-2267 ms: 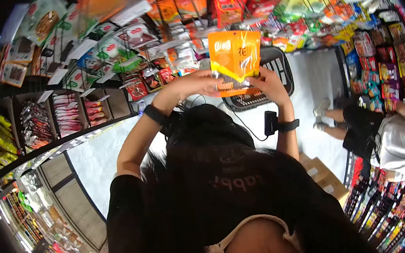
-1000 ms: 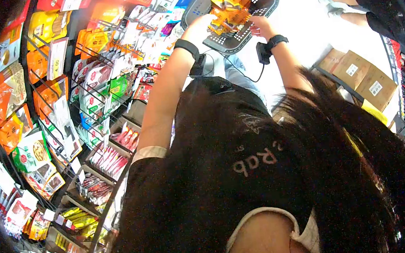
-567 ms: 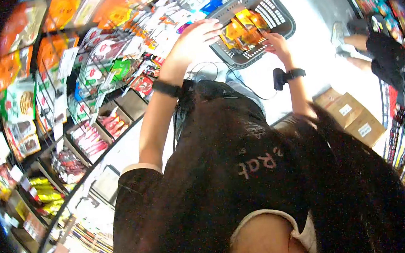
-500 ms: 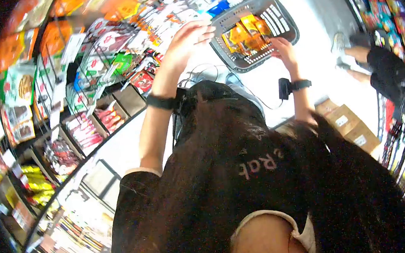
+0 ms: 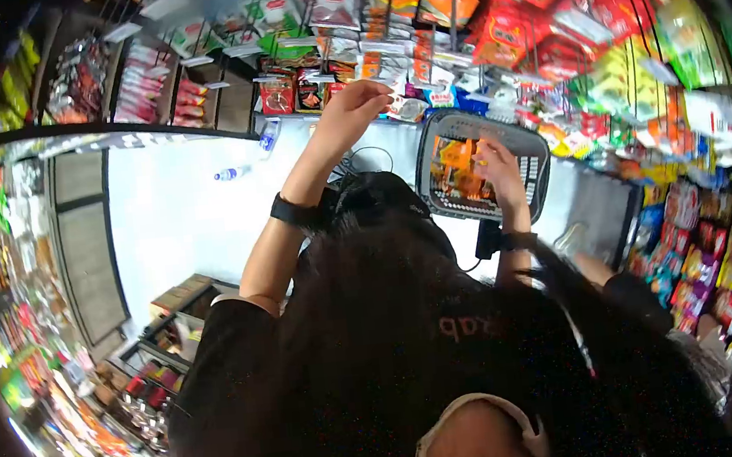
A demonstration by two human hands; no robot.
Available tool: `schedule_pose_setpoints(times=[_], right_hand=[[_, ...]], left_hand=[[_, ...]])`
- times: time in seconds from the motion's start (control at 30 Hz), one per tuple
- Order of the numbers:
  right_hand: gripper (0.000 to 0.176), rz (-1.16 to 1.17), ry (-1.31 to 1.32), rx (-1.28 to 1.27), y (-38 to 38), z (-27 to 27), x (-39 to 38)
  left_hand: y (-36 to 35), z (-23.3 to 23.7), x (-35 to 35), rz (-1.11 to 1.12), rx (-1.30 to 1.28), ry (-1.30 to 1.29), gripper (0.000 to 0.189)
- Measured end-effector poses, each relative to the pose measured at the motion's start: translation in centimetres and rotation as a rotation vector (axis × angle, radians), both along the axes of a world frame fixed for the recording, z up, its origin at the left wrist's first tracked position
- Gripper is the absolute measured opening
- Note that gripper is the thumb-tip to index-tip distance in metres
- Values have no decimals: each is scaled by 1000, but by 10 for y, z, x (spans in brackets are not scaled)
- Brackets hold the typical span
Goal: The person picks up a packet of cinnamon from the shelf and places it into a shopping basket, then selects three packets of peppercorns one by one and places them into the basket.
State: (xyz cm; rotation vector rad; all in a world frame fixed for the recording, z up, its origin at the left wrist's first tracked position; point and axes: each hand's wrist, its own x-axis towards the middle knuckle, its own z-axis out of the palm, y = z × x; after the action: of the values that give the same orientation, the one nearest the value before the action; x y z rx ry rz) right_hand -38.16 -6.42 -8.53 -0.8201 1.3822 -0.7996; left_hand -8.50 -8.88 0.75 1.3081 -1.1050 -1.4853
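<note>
My left hand [image 5: 356, 109] reaches forward to the front of the snack shelf, beside small hanging packets [image 5: 308, 89]. Its fingers are loosely bent with a gap at the thumb, and nothing shows in them. A grey plastic basket [image 5: 543, 150] stands on the floor in front of me, holding several orange snack packets [image 5: 453, 167]. Over the basket's right part is my right hand [image 5: 504, 175], its fingers apart and pointing at the packets. Whether the fingertips touch a packet I cannot make out. Both wrists carry black bands.
Shelves of hanging bags [image 5: 506, 34] run across the front. More snack racks [image 5: 712, 257] stand at the right, near another person's leg [image 5: 595, 268]. A bottle [image 5: 229, 174] lies on the white floor at the left. Open boxes [image 5: 183, 299] stand nearer me.
The view has swung to the right, so more of the front shelf shows. My right hand has moved from the basket's near rim to over the packets. My left hand is still raised by the shelf.
</note>
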Motion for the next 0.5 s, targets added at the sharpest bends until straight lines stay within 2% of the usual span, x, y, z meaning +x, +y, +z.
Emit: schedule_pose_setpoints(times=[0.17, 0.3, 0.43, 0.47, 0.5], right_hand=[[31, 199, 124, -37, -31, 21, 46], [29, 264, 165, -6, -46, 28, 75], [30, 321, 198, -4, -57, 23, 102], [30, 331, 211, 6, -60, 22, 109], [30, 342, 224, 17, -63, 24, 118]], left_hand=[[-14, 13, 24, 103, -57, 96, 17], [-23, 16, 59, 148, -64, 64, 15], [-29, 13, 98, 272, -69, 173, 15], [-31, 4, 114, 243, 8, 52, 20], [-32, 3, 125, 252, -13, 86, 20]])
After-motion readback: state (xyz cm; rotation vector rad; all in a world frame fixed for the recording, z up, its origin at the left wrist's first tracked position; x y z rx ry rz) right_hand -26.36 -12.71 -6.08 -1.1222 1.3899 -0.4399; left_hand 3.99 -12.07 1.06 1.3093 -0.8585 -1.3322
